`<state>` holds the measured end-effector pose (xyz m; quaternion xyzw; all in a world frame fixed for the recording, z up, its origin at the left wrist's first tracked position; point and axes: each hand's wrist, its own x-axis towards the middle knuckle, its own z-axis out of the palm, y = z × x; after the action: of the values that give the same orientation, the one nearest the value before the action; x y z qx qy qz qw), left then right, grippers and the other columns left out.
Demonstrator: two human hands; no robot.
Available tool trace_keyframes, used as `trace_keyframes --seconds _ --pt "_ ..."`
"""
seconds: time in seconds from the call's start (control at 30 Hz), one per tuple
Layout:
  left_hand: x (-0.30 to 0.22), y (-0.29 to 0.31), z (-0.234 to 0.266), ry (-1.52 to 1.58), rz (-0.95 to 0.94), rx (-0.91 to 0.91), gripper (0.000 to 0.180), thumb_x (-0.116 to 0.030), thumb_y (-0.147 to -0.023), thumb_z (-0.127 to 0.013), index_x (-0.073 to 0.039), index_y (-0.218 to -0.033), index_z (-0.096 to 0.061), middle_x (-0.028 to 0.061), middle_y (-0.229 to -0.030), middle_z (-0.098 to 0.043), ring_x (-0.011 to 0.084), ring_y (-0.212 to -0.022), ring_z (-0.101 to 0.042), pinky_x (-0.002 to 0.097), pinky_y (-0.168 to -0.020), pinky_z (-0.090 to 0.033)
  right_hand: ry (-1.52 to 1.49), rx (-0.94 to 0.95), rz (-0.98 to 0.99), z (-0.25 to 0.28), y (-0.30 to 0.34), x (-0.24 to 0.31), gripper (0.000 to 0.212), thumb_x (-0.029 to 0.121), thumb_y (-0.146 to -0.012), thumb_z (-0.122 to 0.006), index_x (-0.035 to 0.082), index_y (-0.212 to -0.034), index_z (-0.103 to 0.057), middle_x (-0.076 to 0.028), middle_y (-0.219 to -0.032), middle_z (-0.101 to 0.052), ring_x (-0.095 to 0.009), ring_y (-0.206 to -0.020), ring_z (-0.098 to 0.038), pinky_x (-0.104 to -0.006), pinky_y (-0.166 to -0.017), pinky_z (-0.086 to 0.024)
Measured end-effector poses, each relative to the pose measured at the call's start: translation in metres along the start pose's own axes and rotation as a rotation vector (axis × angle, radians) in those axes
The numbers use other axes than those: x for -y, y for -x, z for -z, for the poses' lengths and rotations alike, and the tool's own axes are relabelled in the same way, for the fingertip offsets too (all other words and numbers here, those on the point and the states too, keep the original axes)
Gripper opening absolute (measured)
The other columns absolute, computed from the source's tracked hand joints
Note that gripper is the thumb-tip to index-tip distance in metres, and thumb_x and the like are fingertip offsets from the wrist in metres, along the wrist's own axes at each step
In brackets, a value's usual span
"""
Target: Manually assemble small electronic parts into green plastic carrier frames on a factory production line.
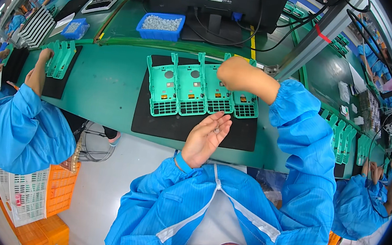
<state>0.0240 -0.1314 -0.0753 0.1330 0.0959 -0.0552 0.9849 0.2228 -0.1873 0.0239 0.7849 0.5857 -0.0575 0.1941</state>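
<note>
Several green plastic housings with black grilles at their near ends lie side by side on a black mat. My left hand is palm up just in front of them, fingers loosely curled. A few small pale pieces rest by its fingers; their exact kind is too small to tell. Bent over from the right, my right hand is closed above the upper part of the two right-hand housings. Its fingertips are turned away, so whatever they pinch is hidden.
Beyond the mat, a blue bin full of small pale parts stands left of a monitor. A metal post and cables rise at right. On the left, a co-worker handles similar housings. Plastic crates stand on the floor.
</note>
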Motion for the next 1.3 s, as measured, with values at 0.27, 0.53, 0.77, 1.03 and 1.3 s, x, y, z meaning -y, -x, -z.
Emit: trace_keyframes --seconds 0.27,0.53,0.77,1.03,1.3 --pt "-0.002 -0.002 0.011 0.030 0.002 0.139 0.040 -0.010 -0.097 -0.048 0.004 -0.134 -0.042 0.0057 -0.102 -0.054 0.0123 -0.089 -0.052 0.0245 -0.079 -0.046 0.039 0.008 -0.011 -0.002 -0.003 0.002 0.008 0.011 -0.067 -0.069 0.006 -0.074 -0.070 -0.012 -0.074 -0.067 -0.029 -0.075 -0.067 -0.0392 -0.063 -0.052" --pt "-0.007 0.003 -0.006 -0.119 -0.038 0.043 0.036 -0.008 -0.096 -0.051 0.004 -0.130 -0.047 0.0047 -0.099 -0.054 0.0116 -0.087 -0.051 0.0228 -0.075 -0.045 0.293 0.126 0.010 -0.006 -0.020 0.013 0.005 0.014 -0.070 -0.069 0.011 -0.073 -0.071 -0.006 -0.081 -0.068 -0.025 -0.081 -0.065 -0.0381 -0.071 -0.046" --pt "-0.012 0.007 0.008 -0.162 -0.109 -0.019 0.027 -0.010 -0.093 -0.058 0.001 -0.118 -0.057 0.0063 -0.102 -0.063 0.0129 -0.093 -0.061 0.0243 -0.080 -0.052 0.305 0.007 0.123 -0.017 -0.023 0.007 0.005 0.012 -0.069 -0.069 0.012 -0.073 -0.071 -0.004 -0.077 -0.066 -0.024 -0.081 -0.064 -0.0375 -0.072 -0.046" --pt "-0.024 0.014 0.001 -0.146 -0.184 -0.054 0.029 -0.008 -0.094 -0.056 0.002 -0.121 -0.056 0.0106 -0.111 -0.062 0.0174 -0.103 -0.061 0.0276 -0.090 -0.051 -0.698 -0.255 0.189 0.029 0.029 0.019 0.011 0.016 -0.074 -0.072 0.010 -0.082 -0.069 -0.004 -0.081 -0.063 -0.023 -0.081 -0.062 -0.0356 -0.067 -0.049" --pt "-0.026 0.015 0.009 -0.142 -0.203 -0.053 0.030 -0.006 -0.094 -0.055 0.002 -0.122 -0.054 0.0133 -0.114 -0.062 0.0206 -0.105 -0.062 0.0304 -0.091 -0.051 -0.630 -0.334 0.295 0.035 0.052 0.051 0.011 0.017 -0.076 -0.070 0.010 -0.083 -0.069 -0.005 -0.083 -0.063 -0.025 -0.085 -0.061 -0.0390 -0.075 -0.047"
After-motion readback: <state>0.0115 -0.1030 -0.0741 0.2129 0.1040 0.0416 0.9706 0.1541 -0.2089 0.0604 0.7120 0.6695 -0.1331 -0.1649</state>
